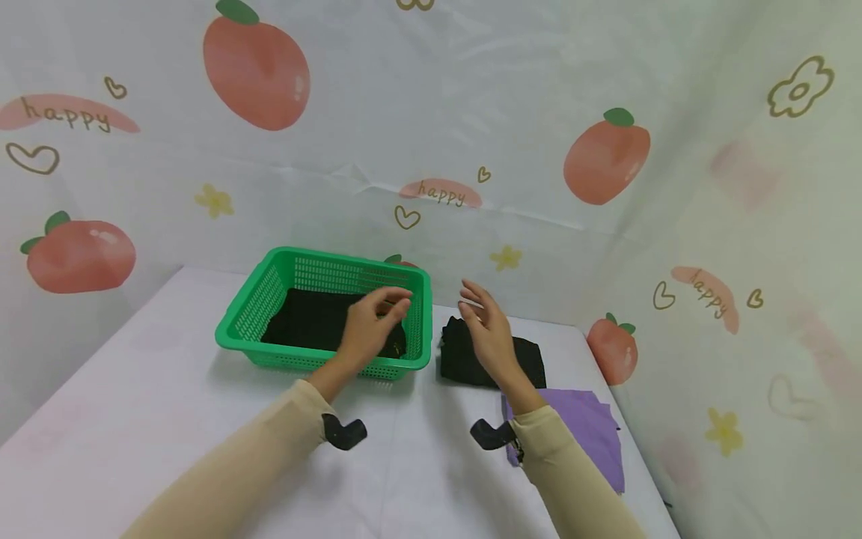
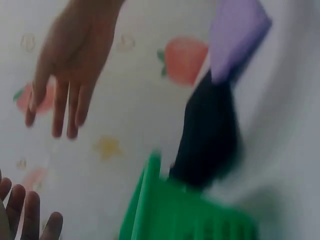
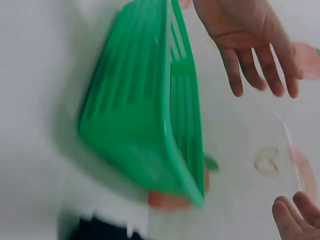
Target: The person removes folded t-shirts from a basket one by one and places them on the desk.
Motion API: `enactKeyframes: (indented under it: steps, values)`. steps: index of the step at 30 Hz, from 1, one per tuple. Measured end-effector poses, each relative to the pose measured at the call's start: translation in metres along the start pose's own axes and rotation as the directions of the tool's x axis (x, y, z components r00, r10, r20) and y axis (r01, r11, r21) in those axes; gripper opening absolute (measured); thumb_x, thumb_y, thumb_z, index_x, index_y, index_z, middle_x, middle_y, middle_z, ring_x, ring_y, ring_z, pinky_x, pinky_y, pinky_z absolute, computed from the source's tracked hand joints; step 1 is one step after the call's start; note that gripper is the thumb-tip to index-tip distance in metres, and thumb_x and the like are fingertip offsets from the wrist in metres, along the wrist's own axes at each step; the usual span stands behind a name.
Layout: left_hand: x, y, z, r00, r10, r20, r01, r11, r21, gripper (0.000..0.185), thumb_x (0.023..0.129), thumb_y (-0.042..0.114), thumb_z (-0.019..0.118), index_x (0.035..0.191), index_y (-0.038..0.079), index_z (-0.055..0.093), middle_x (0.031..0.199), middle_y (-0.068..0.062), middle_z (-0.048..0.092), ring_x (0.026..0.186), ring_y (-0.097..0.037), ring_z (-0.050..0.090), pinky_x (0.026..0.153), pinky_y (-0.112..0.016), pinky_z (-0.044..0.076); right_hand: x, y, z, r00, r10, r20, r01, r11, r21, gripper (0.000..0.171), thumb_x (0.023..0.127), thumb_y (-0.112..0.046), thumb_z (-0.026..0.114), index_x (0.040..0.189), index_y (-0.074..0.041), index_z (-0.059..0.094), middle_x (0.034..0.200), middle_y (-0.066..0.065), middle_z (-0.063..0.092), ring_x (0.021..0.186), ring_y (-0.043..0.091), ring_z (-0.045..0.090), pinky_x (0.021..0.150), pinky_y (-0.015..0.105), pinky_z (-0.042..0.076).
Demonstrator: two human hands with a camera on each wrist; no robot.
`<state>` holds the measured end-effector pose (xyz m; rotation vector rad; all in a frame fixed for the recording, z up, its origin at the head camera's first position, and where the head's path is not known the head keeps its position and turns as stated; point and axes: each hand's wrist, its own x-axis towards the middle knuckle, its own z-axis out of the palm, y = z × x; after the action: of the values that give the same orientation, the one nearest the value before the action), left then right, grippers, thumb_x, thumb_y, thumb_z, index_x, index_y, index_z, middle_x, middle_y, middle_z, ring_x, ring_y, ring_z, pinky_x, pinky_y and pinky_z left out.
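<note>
Basket on bench, one folded cloth inside. Right of basket: second folded cloth; a flat cloth nearer than that.

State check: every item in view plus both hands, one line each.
Green plastic lattice basket: upright on the table, dark cloth inside.
Black cloth in the basket: lying flat on the bottom.
Folded black cloth: on the table right of the basket.
Purple cloth: flat, partly under the right forearm.
Left hand: over the basket, fingers relaxed, holds nothing.
Right hand: open, above the folded black cloth.
</note>
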<state>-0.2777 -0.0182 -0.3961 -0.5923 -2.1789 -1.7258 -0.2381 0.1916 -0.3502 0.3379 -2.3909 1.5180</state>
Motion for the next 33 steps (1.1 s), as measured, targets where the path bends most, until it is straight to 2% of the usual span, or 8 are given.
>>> enactKeyframes:
  steps: [3, 6, 9, 13, 17, 20, 27, 33]
  values:
    - [0.011, -0.017, -0.038, 1.000, -0.024, 0.005, 0.023, 0.996, 0.085, 0.037, 0.102, 0.038, 0.054, 0.130, 0.015, 0.062, 0.123, -0.008, 0.066, 0.105, -0.024, 0.066, 0.091, -0.045, 0.053, 0.016, 0.011, 0.029, 0.998, -0.016, 0.055, 0.016, 1.000, 0.010, 0.048, 0.103, -0.021, 0.055, 0.149, -0.018, 0.044, 0.145, 0.013, 0.049, 0.131, 0.030, 0.053, 0.107, 0.048, 0.044]
    - [0.019, -0.030, -0.069, 0.990, -0.118, 0.074, 0.104, 0.979, 0.176, 0.054, 0.105, 0.048, 0.036, 0.144, 0.013, 0.049, 0.142, -0.015, 0.051, 0.121, -0.035, 0.055, 0.100, -0.057, 0.043, 0.026, 0.011, 0.054, 0.987, 0.014, 0.163, -0.006, 0.999, -0.049, 0.052, 0.103, -0.026, 0.053, 0.152, -0.021, 0.038, 0.151, 0.014, 0.041, 0.138, 0.034, 0.043, 0.111, 0.047, 0.040]
    - [0.023, -0.042, -0.094, 0.967, -0.204, 0.156, 0.159, 0.953, 0.260, 0.065, 0.107, 0.051, 0.020, 0.153, 0.008, 0.033, 0.155, -0.022, 0.032, 0.138, -0.043, 0.035, 0.110, -0.065, 0.028, 0.031, 0.017, 0.076, 0.961, 0.069, 0.268, -0.034, 0.990, -0.134, 0.058, 0.104, -0.033, 0.050, 0.157, -0.024, 0.027, 0.158, 0.013, 0.030, 0.144, 0.036, 0.031, 0.114, 0.053, 0.034]
    - [0.024, -0.060, -0.116, 0.935, -0.285, 0.210, 0.210, 0.924, 0.319, 0.067, 0.108, 0.048, 0.016, 0.155, 0.000, 0.023, 0.159, -0.027, 0.021, 0.146, -0.048, 0.017, 0.114, -0.065, 0.017, 0.037, 0.026, 0.097, 0.922, 0.189, 0.339, -0.143, 0.977, -0.156, 0.070, 0.103, -0.039, 0.050, 0.160, -0.028, 0.010, 0.165, 0.006, 0.014, 0.149, 0.036, 0.022, 0.115, 0.059, 0.027]
    - [0.026, -0.075, -0.130, 0.884, -0.412, 0.222, 0.323, 0.880, 0.348, 0.072, 0.106, 0.052, 0.015, 0.157, 0.000, 0.016, 0.160, -0.028, 0.014, 0.146, -0.050, 0.009, 0.115, -0.067, 0.013, 0.042, 0.034, 0.109, 0.881, 0.320, 0.348, -0.295, 0.947, -0.124, 0.074, 0.103, -0.038, 0.051, 0.160, -0.028, 0.006, 0.166, 0.005, 0.008, 0.149, 0.038, 0.018, 0.115, 0.061, 0.025]
    - [0.028, -0.081, -0.137, 0.842, -0.493, 0.220, 0.397, 0.841, 0.369, 0.075, 0.104, 0.057, 0.013, 0.158, 0.004, 0.011, 0.162, -0.026, 0.007, 0.147, -0.049, 0.001, 0.115, -0.067, 0.008, 0.047, 0.039, 0.116, 0.859, 0.381, 0.343, -0.361, 0.924, -0.122, 0.073, 0.103, -0.036, 0.052, 0.160, -0.028, 0.008, 0.166, 0.007, 0.010, 0.149, 0.038, 0.018, 0.115, 0.061, 0.024]
    - [0.030, -0.087, -0.145, 0.751, -0.588, 0.300, 0.500, 0.804, 0.323, 0.079, 0.103, 0.059, 0.012, 0.158, 0.003, -0.001, 0.162, -0.025, -0.005, 0.147, -0.049, -0.006, 0.116, -0.066, 0.002, 0.055, 0.047, 0.130, 0.824, 0.452, 0.340, -0.450, 0.888, -0.090, 0.075, 0.100, -0.028, 0.059, 0.160, -0.024, 0.013, 0.165, 0.010, 0.012, 0.150, 0.037, 0.016, 0.116, 0.059, 0.025]
    - [0.032, -0.095, -0.144, 0.727, -0.603, 0.328, 0.515, 0.795, 0.321, 0.076, 0.106, 0.053, 0.017, 0.157, 0.000, -0.001, 0.161, -0.029, -0.006, 0.146, -0.051, -0.007, 0.116, -0.067, 0.003, 0.057, 0.057, 0.137, 0.790, 0.505, 0.347, -0.528, 0.848, -0.031, 0.080, 0.098, -0.020, 0.063, 0.160, -0.022, 0.012, 0.165, 0.013, 0.009, 0.150, 0.039, 0.013, 0.116, 0.058, 0.026]
